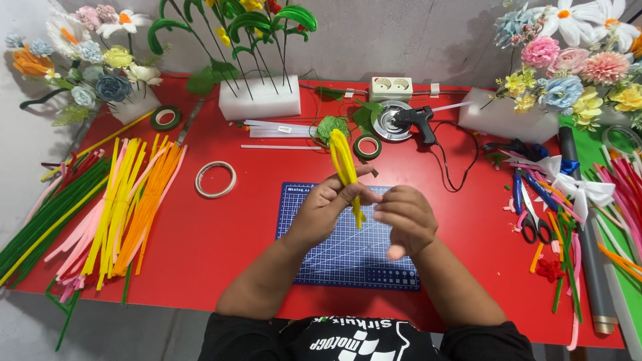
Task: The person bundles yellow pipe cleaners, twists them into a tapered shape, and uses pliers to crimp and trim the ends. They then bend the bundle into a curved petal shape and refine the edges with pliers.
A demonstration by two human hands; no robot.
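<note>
Head view: left hand [326,208] pinches folded yellow pipe cleaners [345,167], loops sticking up toward 12 o'clock. Right hand [404,217] closed narrow on their lower ends, touching the left. Both hover over blue cutting mat [348,257] on red table [221,234]. Tape roll [215,179] at 9 o'clock, glue gun [418,122] at 1 o'clock, scissors [531,214] at 3 o'clock, pipe cleaner pile [120,207] far at 9.
</note>
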